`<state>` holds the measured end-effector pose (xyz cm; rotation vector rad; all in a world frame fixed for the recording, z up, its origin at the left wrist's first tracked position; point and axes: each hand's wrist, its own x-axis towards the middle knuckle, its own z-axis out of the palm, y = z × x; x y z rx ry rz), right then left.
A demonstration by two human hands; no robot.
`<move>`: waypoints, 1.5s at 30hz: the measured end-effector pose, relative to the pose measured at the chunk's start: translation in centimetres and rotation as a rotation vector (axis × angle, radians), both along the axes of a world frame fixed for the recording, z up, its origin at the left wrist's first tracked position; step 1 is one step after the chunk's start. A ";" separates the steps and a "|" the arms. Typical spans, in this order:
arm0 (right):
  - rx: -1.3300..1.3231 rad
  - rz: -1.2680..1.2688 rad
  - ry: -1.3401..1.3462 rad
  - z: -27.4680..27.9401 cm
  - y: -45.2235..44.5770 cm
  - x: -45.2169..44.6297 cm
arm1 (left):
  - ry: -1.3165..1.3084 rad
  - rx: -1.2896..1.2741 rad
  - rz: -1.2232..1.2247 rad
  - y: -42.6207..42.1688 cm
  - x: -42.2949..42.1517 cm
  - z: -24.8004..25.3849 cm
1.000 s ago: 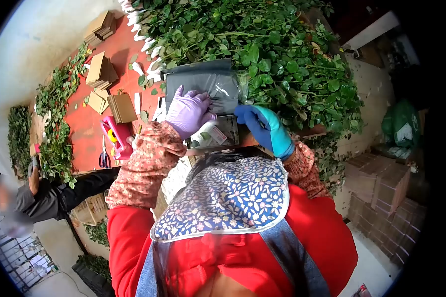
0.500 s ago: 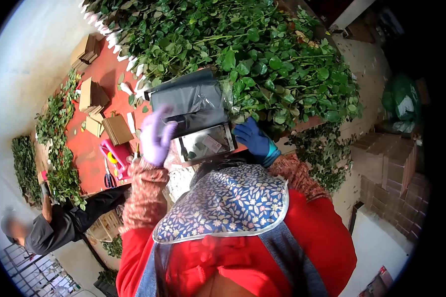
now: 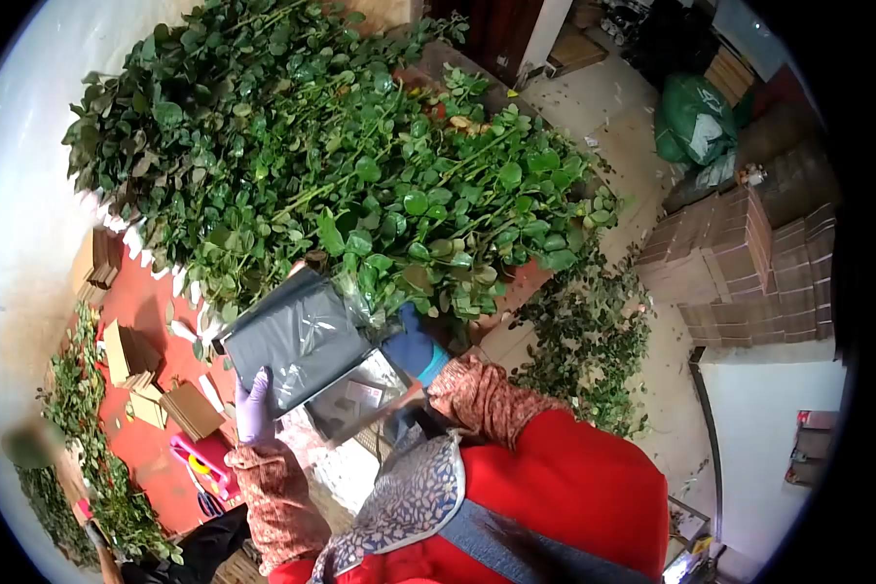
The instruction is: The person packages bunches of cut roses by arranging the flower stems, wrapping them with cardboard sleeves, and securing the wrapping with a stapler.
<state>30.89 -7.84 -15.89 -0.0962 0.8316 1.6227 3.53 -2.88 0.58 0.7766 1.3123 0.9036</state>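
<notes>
A flat stack of black plastic sheets (image 3: 307, 336) with a clear, shiny wrap lies tilted at the table's near edge. My left hand (image 3: 255, 407), in a purple glove, is at its lower left corner, its fingers on the edge of the black sheets. My right hand (image 3: 415, 348), in a blue glove, is just right of the stack beside the leaves, one finger stretched up; it holds nothing that I can see. Between my hands and below the black sheets is an open tray or box (image 3: 350, 401) with a small printed label inside.
Leafy green rose stems (image 3: 360, 185) are heaped across the red table (image 3: 156, 477). At left are folded cardboard pieces (image 3: 191, 410), a pink tool (image 3: 207, 459) and scissors (image 3: 208, 502). Brown cartons (image 3: 711, 248) and a green sack (image 3: 693, 122) stand right. Another person (image 3: 180, 555) is at lower left.
My view has swung to the right. My left hand has come down from above the tray onto the edge of the black sheets. My right hand stays beside the stack.
</notes>
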 end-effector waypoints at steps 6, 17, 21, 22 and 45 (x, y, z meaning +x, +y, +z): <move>0.011 -0.006 -0.425 5.4 -1.0 0.8 | -0.021 0.167 0.033 -2.8 3.7 10.1; 0.367 0.371 -1.387 12.5 -3.3 -1.1 | 0.325 0.700 0.110 -16.2 -4.5 8.7; 0.778 0.695 -1.477 12.6 -1.4 -4.9 | 0.504 1.016 0.410 -19.5 -6.0 9.4; 0.893 0.766 -1.468 12.6 -1.0 -5.7 | 0.656 1.034 0.446 -21.3 -5.1 10.3; 1.939 2.165 -0.341 8.0 -39.7 -39.1 | 0.699 -0.271 1.998 -61.7 9.8 0.4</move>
